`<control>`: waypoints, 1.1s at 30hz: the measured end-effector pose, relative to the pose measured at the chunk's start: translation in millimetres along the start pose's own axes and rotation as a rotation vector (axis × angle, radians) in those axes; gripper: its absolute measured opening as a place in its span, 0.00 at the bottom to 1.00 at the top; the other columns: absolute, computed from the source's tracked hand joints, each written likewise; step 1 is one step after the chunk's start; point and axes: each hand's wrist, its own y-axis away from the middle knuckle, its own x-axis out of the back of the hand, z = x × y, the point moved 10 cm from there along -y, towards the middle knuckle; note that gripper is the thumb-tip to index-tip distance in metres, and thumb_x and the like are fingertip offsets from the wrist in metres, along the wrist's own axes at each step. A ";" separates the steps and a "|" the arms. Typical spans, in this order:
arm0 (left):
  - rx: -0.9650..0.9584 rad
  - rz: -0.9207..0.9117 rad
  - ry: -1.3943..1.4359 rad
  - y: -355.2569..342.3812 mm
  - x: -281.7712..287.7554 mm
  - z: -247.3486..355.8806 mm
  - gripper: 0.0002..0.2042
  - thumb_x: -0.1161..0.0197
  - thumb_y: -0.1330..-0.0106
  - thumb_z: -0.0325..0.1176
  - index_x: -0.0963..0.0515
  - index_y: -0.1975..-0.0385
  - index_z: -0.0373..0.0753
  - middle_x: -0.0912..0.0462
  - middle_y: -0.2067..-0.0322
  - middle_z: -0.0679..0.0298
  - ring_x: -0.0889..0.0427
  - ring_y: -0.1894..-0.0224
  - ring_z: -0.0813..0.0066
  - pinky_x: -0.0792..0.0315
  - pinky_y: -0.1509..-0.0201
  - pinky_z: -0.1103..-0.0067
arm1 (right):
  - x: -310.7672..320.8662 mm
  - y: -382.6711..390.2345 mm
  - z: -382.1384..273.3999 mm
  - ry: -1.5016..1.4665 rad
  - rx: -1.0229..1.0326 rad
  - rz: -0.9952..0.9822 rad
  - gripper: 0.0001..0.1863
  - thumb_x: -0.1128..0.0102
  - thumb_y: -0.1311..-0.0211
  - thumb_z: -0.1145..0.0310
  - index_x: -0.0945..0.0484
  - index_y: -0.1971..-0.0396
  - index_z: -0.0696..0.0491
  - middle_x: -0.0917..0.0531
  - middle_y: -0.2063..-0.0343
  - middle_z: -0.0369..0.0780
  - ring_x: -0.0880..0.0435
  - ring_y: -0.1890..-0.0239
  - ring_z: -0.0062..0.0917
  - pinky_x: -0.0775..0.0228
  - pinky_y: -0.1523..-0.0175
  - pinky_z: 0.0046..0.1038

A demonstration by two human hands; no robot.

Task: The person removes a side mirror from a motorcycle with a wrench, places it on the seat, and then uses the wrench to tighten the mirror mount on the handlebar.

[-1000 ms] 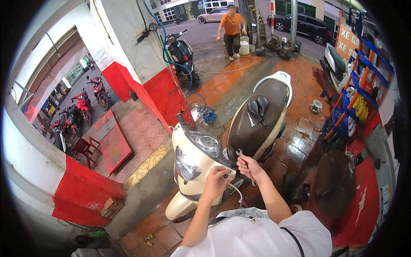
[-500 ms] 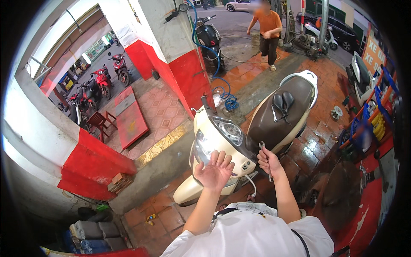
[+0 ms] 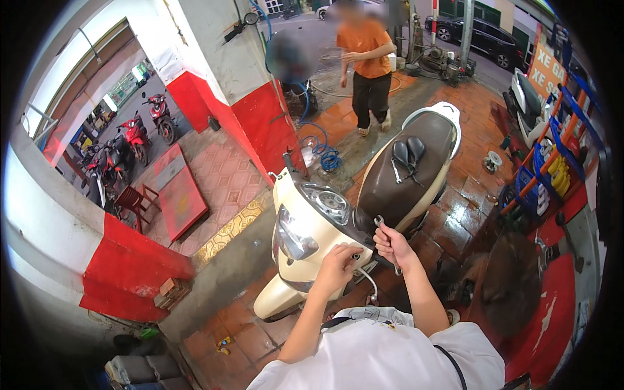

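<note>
A cream scooter point(image 3: 265, 303) stands in front of me, its instrument dial point(image 3: 327, 203) facing up. My right hand point(image 3: 394, 248) is wrapped round a metal wrench point(image 3: 379, 221), whose open jaw points up above the fist. At the near end of the handlebar cover, my left hand point(image 3: 336, 270) has its fingers bent together beside a dark round fitting point(image 3: 356, 256). Whether the fingertips hold anything there is hidden. Two black rear-view mirrors point(image 3: 409, 151) with their stems lie on the brown seat point(image 3: 390, 194). Below my hands, a silver brake lever point(image 3: 370, 281) sticks out.
Beyond the scooter, a person in an orange shirt point(image 3: 366, 49) is on foot beside a coiled blue hose point(image 3: 329, 160). A red and white pillar point(image 3: 260, 110) rises at the left. Blue and orange racks point(image 3: 543, 166) line the right. Tiles underfoot look wet.
My left hand has gone from open and raised, palm showing, down to the handlebar cover. The wrench stays in my right hand. The person in orange has come closer.
</note>
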 end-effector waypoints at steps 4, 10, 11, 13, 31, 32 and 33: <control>0.011 -0.032 -0.021 -1.4 2.4 0.1 0.13 0.38 0.44 0.18 0.18 0.58 0.37 0.20 0.62 0.58 0.21 0.63 0.64 0.24 0.62 0.74 | 0.8 -0.2 0.5 -0.028 -0.019 -0.011 0.24 0.60 0.24 0.51 0.40 0.83 0.46 0.44 0.87 0.26 0.46 0.89 0.10 0.55 0.83 0.16; -0.067 0.102 -0.037 -0.2 4.8 2.9 0.10 0.31 0.44 0.24 0.17 0.62 0.37 0.21 0.70 0.60 0.21 0.67 0.67 0.25 0.65 0.75 | -2.3 1.3 -0.3 -0.035 -0.036 0.009 0.24 0.60 0.24 0.51 0.40 0.83 0.46 0.44 0.87 0.26 0.47 0.90 0.10 0.54 0.83 0.16; -0.038 0.093 -0.051 -1.3 3.4 -0.8 0.10 0.31 0.44 0.25 0.17 0.62 0.37 0.21 0.70 0.60 0.21 0.67 0.68 0.25 0.65 0.75 | -2.6 1.7 1.0 -0.043 -0.037 0.002 0.24 0.60 0.24 0.51 0.40 0.83 0.46 0.44 0.87 0.26 0.47 0.90 0.10 0.54 0.83 0.16; 0.020 0.075 -0.079 -3.7 0.4 -8.0 0.10 0.29 0.45 0.26 0.17 0.63 0.37 0.21 0.71 0.61 0.21 0.67 0.68 0.25 0.65 0.75 | -0.4 1.5 -1.3 -0.031 -0.024 0.004 0.24 0.60 0.24 0.51 0.40 0.82 0.46 0.44 0.87 0.26 0.46 0.89 0.10 0.54 0.82 0.16; 0.026 0.067 -0.173 -1.9 7.1 17.6 0.11 0.34 0.45 0.26 0.16 0.61 0.40 0.19 0.69 0.59 0.19 0.66 0.58 0.24 0.60 0.68 | -0.5 -2.0 3.4 -0.037 -0.021 -0.033 0.24 0.60 0.24 0.52 0.39 0.82 0.46 0.43 0.87 0.27 0.46 0.89 0.11 0.53 0.82 0.17; 0.044 0.079 -0.183 0.8 5.3 15.7 0.10 0.33 0.45 0.27 0.16 0.62 0.40 0.19 0.69 0.59 0.19 0.66 0.58 0.24 0.60 0.68 | -3.4 1.6 4.1 -0.038 -0.024 -0.031 0.24 0.60 0.24 0.52 0.40 0.82 0.46 0.43 0.87 0.27 0.46 0.89 0.11 0.53 0.82 0.17; 0.062 0.092 -0.193 2.9 4.5 13.3 0.10 0.33 0.44 0.28 0.16 0.62 0.40 0.19 0.70 0.59 0.19 0.67 0.58 0.24 0.61 0.69 | -4.8 1.8 1.2 -0.040 -0.020 -0.020 0.23 0.60 0.24 0.52 0.40 0.82 0.46 0.43 0.87 0.27 0.46 0.89 0.11 0.53 0.82 0.17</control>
